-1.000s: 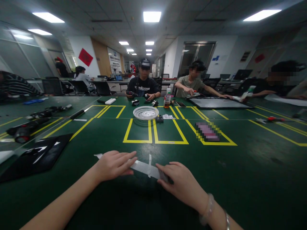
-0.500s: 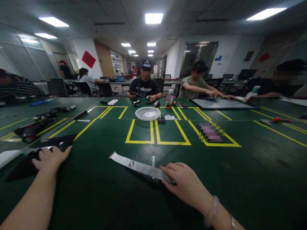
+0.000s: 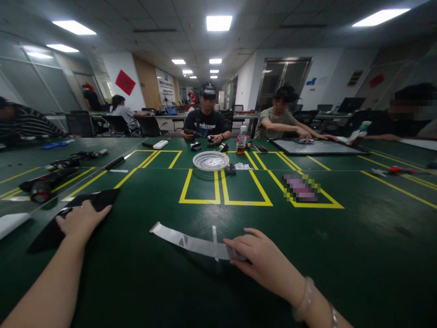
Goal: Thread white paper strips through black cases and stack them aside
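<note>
My right hand (image 3: 261, 259) pinches the right end of a flat, silvery-white ribbon cable (image 3: 198, 246) just above the green table. The cable slants up to the left, with a connector at its free end and a strip of tape across it near my fingers. At the left, my left hand (image 3: 83, 221) lies spread on top of a thin, flat black sheet (image 3: 48, 234), thumb stretched out to the right. What the sheet is made of I cannot tell.
Ahead stands a white plastic basket (image 3: 210, 161) beyond yellow tape outlines. A blurred phone-like object (image 3: 300, 187) lies at right, black tools (image 3: 48, 184) at left, and a white object (image 3: 13, 224) near the left edge. Other people sit across the table (image 3: 341, 255).
My left hand and the black sheet have shifted right, and the sheet now lies flatter. The ribbon cable's free end has moved slightly left and down; my right hand has barely moved.
</note>
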A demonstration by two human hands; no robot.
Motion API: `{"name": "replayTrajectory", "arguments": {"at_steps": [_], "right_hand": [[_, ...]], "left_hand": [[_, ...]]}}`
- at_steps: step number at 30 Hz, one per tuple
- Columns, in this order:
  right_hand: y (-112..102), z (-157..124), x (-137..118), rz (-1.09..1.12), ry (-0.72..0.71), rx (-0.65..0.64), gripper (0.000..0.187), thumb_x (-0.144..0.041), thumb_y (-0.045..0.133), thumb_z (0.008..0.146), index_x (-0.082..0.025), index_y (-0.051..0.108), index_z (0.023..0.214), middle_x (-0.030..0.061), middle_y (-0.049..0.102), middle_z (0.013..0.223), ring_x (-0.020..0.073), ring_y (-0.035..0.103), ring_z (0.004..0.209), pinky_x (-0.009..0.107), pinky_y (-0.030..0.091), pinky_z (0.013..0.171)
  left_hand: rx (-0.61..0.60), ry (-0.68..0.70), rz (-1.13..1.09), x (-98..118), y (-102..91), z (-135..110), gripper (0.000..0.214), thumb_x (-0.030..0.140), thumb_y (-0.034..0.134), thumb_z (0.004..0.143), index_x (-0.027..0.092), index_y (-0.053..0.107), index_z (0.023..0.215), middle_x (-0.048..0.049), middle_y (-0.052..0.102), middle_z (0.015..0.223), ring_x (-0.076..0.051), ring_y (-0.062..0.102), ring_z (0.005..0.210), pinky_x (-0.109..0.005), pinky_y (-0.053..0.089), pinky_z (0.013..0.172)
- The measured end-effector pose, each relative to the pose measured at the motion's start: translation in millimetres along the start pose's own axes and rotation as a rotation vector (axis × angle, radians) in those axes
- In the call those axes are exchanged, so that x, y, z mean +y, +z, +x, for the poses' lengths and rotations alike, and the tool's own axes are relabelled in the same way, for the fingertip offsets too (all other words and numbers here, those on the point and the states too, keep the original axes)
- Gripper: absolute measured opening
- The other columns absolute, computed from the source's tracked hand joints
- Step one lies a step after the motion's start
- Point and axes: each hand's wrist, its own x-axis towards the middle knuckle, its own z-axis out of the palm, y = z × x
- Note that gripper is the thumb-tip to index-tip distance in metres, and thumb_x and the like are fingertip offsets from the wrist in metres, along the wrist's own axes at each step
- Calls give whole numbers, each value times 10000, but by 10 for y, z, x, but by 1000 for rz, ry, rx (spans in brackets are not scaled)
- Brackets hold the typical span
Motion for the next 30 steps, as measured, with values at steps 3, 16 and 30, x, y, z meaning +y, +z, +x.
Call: {"name": "replayTrajectory", "arguments": {"at_steps": [3, 16, 30], "right_hand": [[-48, 11, -26, 14, -64, 30, 431, -214, 613, 917, -310, 536, 1331, 3, 669, 1226, 185, 625, 1108, 469, 322, 1123], [-71, 3, -36, 7, -156, 94, 382, -212, 526, 965, -254, 510, 1344, 56, 620, 1303, 179, 575, 1194, 435, 332, 1135], [-76, 15, 9, -76, -17, 140, 341, -196, 525, 956, -289, 565, 1281, 45, 639, 1197, 201, 611, 1030, 399, 479, 923]], "left_hand": [[-59, -189, 118, 239, 5, 26, 845, 763, 394, 837, 24, 556, 1213, -216, 687, 974, -469, 643, 932, -650, 431, 816], [-331, 800, -287, 2290, -21, -467, 761, 481, 765, 716, 223, 487, 1375, -115, 529, 1397, -308, 467, 1307, -576, 118, 1183], [-838, 610, -755, 2364, -267, -586, 372, 438, 413, 1010, 208, 638, 1197, -55, 703, 1003, -173, 675, 803, -255, 549, 679]]}}
